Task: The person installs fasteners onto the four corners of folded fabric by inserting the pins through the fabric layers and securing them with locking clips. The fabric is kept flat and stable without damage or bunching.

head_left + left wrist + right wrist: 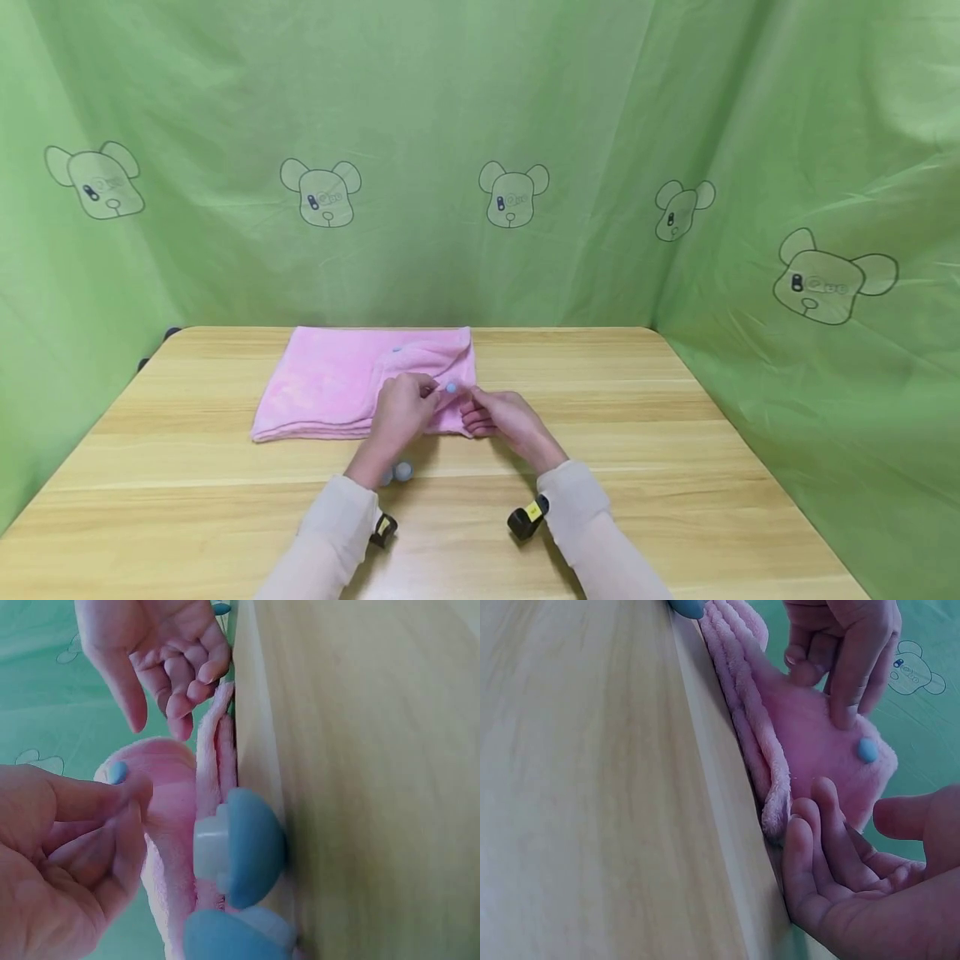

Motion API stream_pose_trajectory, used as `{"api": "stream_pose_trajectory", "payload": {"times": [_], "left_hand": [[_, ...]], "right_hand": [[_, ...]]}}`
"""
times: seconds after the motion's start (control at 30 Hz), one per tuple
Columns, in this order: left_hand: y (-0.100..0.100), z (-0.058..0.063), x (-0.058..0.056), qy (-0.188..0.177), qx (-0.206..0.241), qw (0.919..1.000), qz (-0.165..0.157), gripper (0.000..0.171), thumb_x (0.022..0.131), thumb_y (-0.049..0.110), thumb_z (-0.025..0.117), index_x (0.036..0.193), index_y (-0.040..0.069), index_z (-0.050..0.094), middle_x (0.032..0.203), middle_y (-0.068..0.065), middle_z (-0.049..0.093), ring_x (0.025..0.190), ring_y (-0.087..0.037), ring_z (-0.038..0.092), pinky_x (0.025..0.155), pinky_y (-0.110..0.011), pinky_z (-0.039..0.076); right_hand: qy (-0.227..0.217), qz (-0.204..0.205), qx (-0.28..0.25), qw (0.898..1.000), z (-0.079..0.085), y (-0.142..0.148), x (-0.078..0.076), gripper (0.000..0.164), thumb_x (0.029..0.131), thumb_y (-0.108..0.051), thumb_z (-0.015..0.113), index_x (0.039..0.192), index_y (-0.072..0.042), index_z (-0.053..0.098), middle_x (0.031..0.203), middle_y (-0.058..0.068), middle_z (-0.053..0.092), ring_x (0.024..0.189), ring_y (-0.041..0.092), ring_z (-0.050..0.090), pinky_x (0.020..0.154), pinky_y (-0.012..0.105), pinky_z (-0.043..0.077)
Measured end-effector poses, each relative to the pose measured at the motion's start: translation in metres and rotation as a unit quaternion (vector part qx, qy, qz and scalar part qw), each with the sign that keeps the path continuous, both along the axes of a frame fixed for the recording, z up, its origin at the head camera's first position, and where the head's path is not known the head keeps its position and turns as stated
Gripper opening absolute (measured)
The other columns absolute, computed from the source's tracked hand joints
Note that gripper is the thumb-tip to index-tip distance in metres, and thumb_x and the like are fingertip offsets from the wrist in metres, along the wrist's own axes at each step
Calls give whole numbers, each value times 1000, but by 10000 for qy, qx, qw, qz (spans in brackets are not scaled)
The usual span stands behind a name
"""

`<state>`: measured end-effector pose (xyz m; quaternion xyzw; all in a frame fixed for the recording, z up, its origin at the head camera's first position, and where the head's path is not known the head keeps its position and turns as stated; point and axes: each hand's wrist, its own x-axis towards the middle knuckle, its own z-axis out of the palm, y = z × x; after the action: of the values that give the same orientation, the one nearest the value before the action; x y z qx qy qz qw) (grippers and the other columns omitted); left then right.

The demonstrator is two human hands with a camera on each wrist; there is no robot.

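My left hand pinches the folded pink cloth on the bench. Right hand loose, fingers relaxed at its right edge. Blue knob on the raised fold; two loose knobs near left wrist.

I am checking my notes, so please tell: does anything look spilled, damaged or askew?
Nothing looks spilled or damaged. Only the pink cloth is uneven: its right part is rumpled and raised where the left hand pinches it, while the left part lies flat.
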<state>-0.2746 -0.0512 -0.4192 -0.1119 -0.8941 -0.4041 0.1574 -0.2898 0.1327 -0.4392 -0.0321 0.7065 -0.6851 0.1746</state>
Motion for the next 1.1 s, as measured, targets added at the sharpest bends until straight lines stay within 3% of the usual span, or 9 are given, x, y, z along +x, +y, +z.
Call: {"api": "stream_pose_trajectory", "payload": {"times": [0.13,0.27,0.4,0.47,0.63,0.87,1.0,1.1], "left_hand": [[-4,3,-4,72,346,9993,143,7,87,10,72,87,2,73,63,-1,66,46,-9,54,44,-26,49],[-13,7,-8,55,844,9944,629,12,85,1,65,96,-1,68,72,-5,69,50,-10,61,50,-30,56],[-22,9,-11,-2,1203,9875,1015,14,85,-1,60,99,3,59,74,-4,70,54,-12,64,53,-34,56],[-26,8,-12,168,1129,9869,1138,15,84,-4,59,96,5,59,74,-4,70,58,-15,65,59,-37,56],[-31,7,-14,661,882,9878,1104,16,82,-9,60,88,3,70,84,-10,72,74,-24,67,72,-41,57],[-32,8,-13,985,673,9868,1093,19,84,-9,60,95,1,73,90,-14,72,70,-25,65,68,-39,57],[-35,8,-12,711,502,9900,1113,21,88,-4,59,105,-1,70,98,-18,71,77,-29,66,75,-43,56],[-38,9,-11,-12,155,9941,1070,28,93,7,59,119,-4,63,109,-22,67,86,-34,65,83,-47,54]], "right_hand": [[57,-54,72,9999,0,-1,0,41,105,-22,47,108,17,60,86,17,68,72,19,65,70,30,57],[95,-96,145,9998,-1,-2,-1,39,105,-20,46,105,16,61,86,18,68,71,18,65,69,28,57],[141,-93,212,9996,-1,-3,0,38,105,-18,45,104,16,61,85,17,67,71,17,65,68,28,57],[135,-83,232,9996,-1,-3,0,38,105,-18,45,104,15,61,84,15,67,72,17,65,68,27,57],[130,-62,250,9996,-1,-2,0,38,105,-18,44,105,16,61,84,14,67,72,17,64,70,29,57],[125,-53,269,9995,-3,-1,-2,37,105,-18,46,105,15,62,86,17,67,73,18,64,72,31,57],[140,-49,257,9996,-2,-1,-1,37,105,-18,45,104,15,62,87,18,67,72,18,64,70,29,57],[157,-50,232,9996,-2,-1,0,38,105,-18,45,104,15,61,85,16,67,72,17,64,69,28,57]]}}
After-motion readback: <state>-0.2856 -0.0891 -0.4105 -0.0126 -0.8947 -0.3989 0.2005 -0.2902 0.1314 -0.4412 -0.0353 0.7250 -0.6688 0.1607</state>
